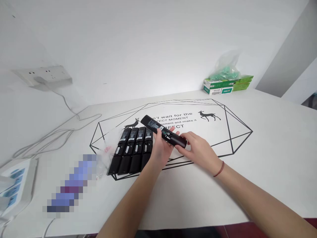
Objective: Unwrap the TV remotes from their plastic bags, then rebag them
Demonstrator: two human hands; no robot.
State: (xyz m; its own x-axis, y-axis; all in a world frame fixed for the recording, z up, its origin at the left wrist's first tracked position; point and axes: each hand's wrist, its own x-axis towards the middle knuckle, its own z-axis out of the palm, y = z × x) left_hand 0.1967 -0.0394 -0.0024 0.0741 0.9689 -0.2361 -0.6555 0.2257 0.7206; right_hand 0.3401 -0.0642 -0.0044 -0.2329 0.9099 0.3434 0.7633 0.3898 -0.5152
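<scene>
A black remote control [155, 125] is held tilted above the table, its back facing up and its battery compartment uncovered. My left hand [162, 150] grips it around the middle, thumb beside the compartment. At its lower right end, my right hand [198, 148] has its thumb and fingers closed on the casing. To the left, several more black remote controls [125, 149] lie side by side in a row, backs up, with their battery compartments also open. Part of the row's rightmost remote is hidden by my left hand and forearm.
Boxes [219, 86] with a clear plastic bag [226, 67] on top stand at the back right. A power strip [18, 185], cables [66, 134] and a pixelated object [71, 185] lie on the left. Behind is a wall socket [47, 75]. The white table [267, 158] bears printed deer and lettering.
</scene>
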